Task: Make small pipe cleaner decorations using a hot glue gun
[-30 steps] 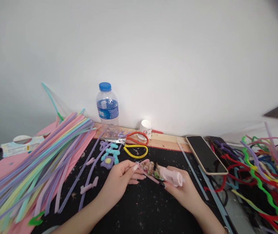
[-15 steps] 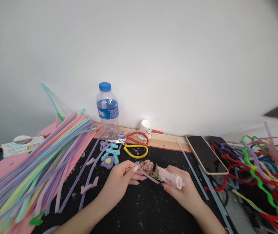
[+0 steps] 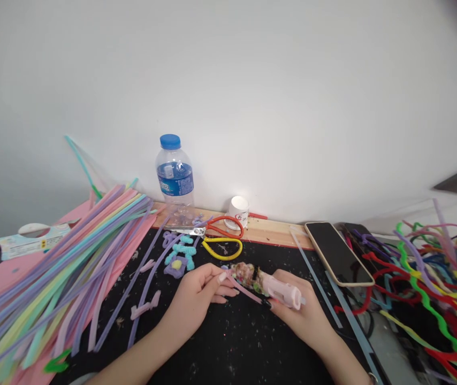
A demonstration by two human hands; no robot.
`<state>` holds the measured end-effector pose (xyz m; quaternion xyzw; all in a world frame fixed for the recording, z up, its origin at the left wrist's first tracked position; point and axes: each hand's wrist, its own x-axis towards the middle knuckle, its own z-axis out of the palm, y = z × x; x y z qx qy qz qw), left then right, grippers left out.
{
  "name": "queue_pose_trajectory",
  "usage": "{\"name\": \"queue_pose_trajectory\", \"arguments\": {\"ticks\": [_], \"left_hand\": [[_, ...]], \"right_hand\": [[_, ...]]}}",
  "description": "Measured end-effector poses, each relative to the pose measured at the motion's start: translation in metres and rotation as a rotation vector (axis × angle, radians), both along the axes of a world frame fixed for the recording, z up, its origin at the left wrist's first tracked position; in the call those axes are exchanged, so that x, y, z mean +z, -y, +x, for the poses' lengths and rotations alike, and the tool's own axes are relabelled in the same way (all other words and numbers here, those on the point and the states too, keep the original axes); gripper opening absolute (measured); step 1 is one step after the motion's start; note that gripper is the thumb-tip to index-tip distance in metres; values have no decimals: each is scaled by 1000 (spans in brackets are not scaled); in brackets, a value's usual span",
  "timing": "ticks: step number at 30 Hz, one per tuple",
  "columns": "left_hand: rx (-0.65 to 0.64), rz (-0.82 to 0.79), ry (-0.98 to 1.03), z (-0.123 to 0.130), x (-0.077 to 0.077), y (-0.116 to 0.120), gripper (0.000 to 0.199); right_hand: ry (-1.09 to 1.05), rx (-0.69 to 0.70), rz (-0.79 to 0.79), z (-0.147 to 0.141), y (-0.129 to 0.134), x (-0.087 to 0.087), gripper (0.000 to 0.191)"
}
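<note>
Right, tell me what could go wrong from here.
The left hand pinches a pink strip close to the stained front of the pink tool in the right hand; if it is a hot glue gun, its fingers might get burned. The red handle of the scissors appears close to the cup, so lifting them could tip it.
</note>
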<state>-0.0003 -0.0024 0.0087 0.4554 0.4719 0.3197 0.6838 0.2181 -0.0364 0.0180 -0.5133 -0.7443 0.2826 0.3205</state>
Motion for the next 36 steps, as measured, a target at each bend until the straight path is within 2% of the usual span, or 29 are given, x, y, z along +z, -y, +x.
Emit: {"name": "queue_pose_trajectory", "arguments": {"ticks": [25,36], "left_hand": [[22,6,-16,-2,0,-2,23],[-27,68,-51,-1,-4,-2,24]], "right_hand": [[-35,41,-87,-3,-1,-1,25],[-57,40,-69,-3,-3,-3,25]]}}
